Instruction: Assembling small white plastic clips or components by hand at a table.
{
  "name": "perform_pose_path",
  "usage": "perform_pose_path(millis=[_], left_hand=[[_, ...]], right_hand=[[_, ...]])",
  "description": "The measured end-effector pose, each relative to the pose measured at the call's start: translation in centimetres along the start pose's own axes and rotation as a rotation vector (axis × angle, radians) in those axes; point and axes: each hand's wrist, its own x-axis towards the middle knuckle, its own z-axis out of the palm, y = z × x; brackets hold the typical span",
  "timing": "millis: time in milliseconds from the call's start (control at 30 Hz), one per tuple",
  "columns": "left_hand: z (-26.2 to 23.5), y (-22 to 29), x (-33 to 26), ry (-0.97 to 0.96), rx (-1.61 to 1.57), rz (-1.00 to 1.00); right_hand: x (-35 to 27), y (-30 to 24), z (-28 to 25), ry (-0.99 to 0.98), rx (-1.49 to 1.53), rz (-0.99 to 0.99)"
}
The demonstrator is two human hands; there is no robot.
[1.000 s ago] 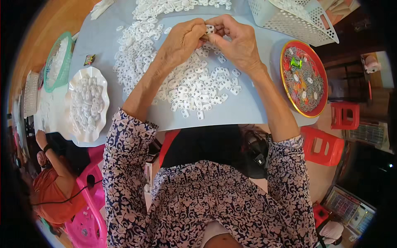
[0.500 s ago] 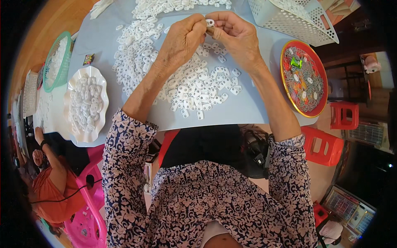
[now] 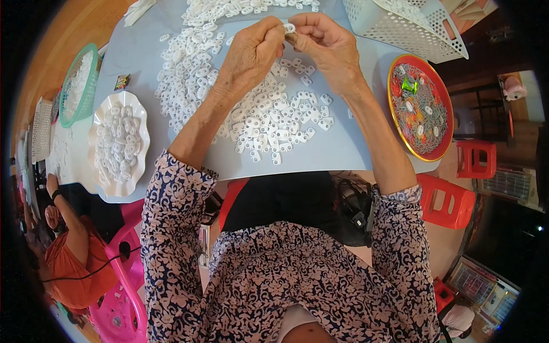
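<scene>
Your two hands meet above the far part of the grey table, and between them you hold one small white plastic piece. Your left hand is closed, its fingertips pinching the piece from the left side. Your right hand is also closed around the same piece, with the thumb and the first fingers pressing it from the right; a small brownish part shows just under the piece, but I cannot tell what it is. The piece is lifted off the table, in the air between your fingertips. It looks like a little ring or loop, and its flat face with the hole is turned up toward you. It is too small to tell which way its long axis runs.

Under your hands lies a loose heap of white pieces of the same kind, spread over the table, and a longer band of them goes up toward the far edge. On your left stands a white scalloped plate full of such pieces, and further left a green basket. On your right there is a round red tray with mixed small things in it, and a white basket with holes beyond it. Red stools stand below the table edge, and another person in orange sits at the lower left.
</scene>
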Motion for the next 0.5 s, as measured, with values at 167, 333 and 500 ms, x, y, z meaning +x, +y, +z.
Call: perform_pose_path(millis=[167,333,500], left_hand=[[0.06,-0.24,-0.10,0.020,-0.006,0.020],[-0.12,-0.23,0.03,0.002,-0.007,0.009],[-0.12,-0.23,0.05,-0.003,-0.017,0.036]], right_hand=[[-0.07,-0.29,0.28,0.016,-0.012,-0.003],[-0.11,-0.29,0.25,0.010,-0.009,0.020],[-0.02,-0.08,0.05,0.000,0.011,-0.009]])
